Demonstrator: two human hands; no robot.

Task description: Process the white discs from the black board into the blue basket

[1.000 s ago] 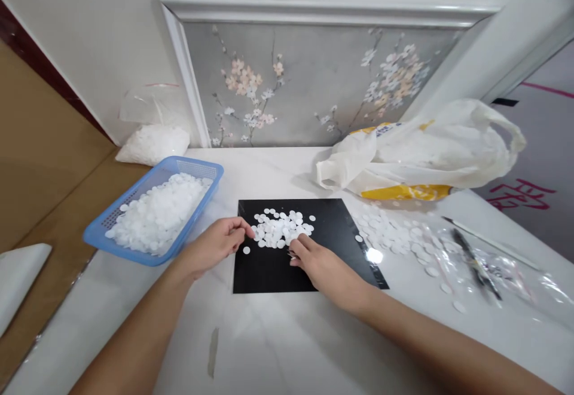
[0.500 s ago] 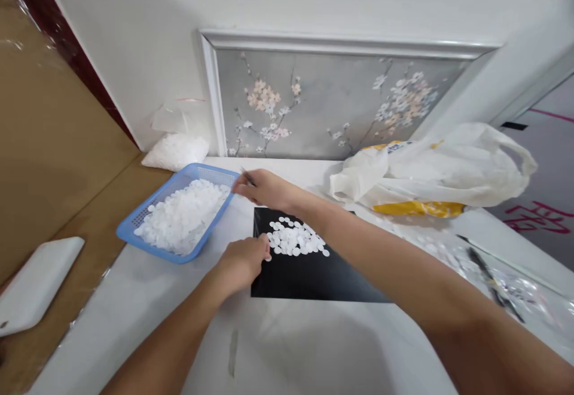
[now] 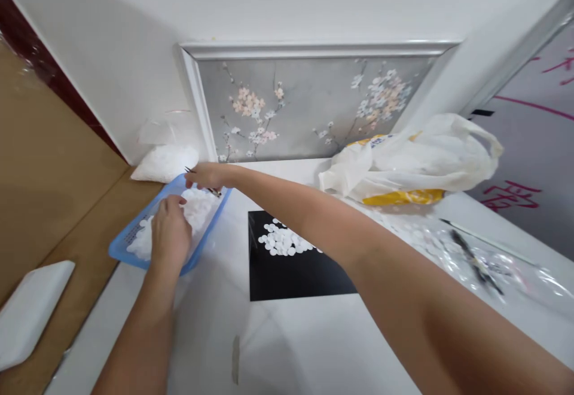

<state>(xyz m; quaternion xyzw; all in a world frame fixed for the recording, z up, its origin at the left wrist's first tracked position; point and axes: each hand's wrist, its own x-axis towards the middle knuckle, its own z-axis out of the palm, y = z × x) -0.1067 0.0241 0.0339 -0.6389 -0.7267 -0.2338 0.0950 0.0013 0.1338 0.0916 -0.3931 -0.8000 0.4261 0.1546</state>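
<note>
Now both hands are at the basket (image 3: 120, 249), whereas a second ago both were at the black sheet (image 3: 287, 281). The left hand (image 3: 170, 227) was at the sheet's left edge half a second ago; it has since crossed to the basket and is over the loose discs (image 3: 141, 243) inside, fingers curled downward. Whether it has hold of any I cannot tell, as the back of the hand hides its grip. The right hand (image 3: 208, 175), which had already reached the basket's near-right corner by then, has moved farther left and is over the far end. Its fingers are closed around a thin dark tool (image 3: 216, 192) (a point sticks out past the fingertips). The pile (image 3: 284, 242) of discs remains on the sheet, its right side covered by the right forearm. The carrier bag (image 3: 412, 162) lies behind, as before.
</note>
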